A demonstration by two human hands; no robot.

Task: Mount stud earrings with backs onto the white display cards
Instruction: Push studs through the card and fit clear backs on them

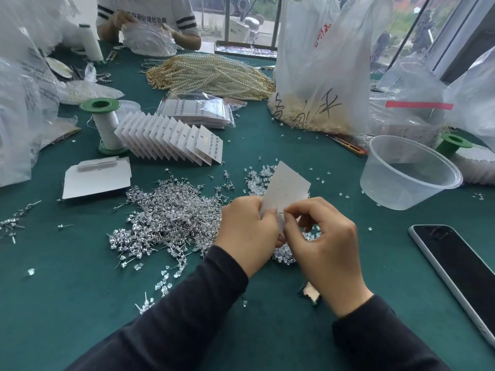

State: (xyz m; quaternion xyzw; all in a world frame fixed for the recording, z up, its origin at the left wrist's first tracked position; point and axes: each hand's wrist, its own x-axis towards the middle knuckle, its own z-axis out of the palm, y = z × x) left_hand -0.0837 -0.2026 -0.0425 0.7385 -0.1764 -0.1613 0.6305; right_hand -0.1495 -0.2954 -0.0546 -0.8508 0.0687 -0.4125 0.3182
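Left hand [247,231] fingers grasp the white display card [285,192] above the worktop [80,303]. Right hand [325,242] fingers pinch at its lower edge; pinched item indiscernible. Stud earrings [171,218] partly hidden.

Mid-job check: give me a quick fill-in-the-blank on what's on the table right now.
The left hand grips a white ____ while the right hand pinches at it.
The pile of stud earrings lies on the hands' ____ side.
The phone lies with its screen facing ____.
Missing words: card; left; up.
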